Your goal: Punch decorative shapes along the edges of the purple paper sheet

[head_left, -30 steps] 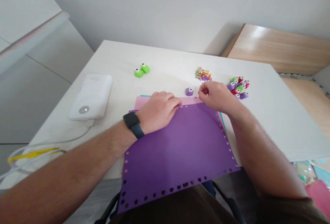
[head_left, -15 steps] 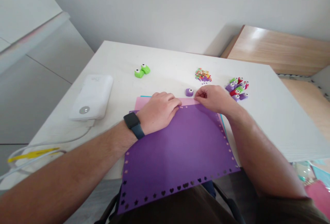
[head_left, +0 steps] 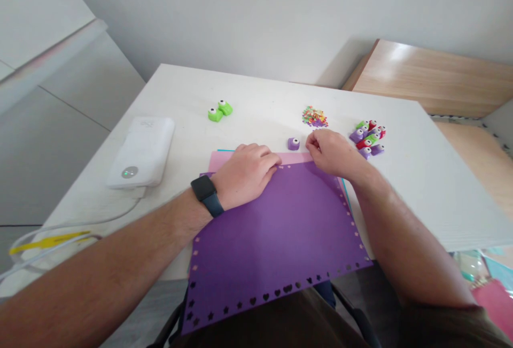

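Observation:
A purple sheet of paper (head_left: 280, 230), with star, heart and other shapes punched along its edges, lies over a pink sheet (head_left: 218, 160) and hangs past the table's front edge. My left hand (head_left: 248, 171) rests on its upper part, fingers together and bent at the top edge, pressing it. My right hand (head_left: 331, 150) is by the top right of the sheets, thumb and fingertips pinched together; whatever may be between them is hidden. Between the hands, just behind the paper, stands a small purple craft punch (head_left: 293, 144). A pile of colourful punched paper bits (head_left: 315, 116) lies behind my right hand.
Two green punches (head_left: 220, 110) stand at the back left of the white table (head_left: 256, 91). Several punches (head_left: 368, 138) cluster on the right. At left are a white power bank (head_left: 142, 150) and its cable (head_left: 104, 222). A wooden board (head_left: 433, 75) stands behind on the right.
My right hand has drawn slightly to the right, away from the purple punch, its fingertips still pinched. The left hand and the paper have hardly moved.

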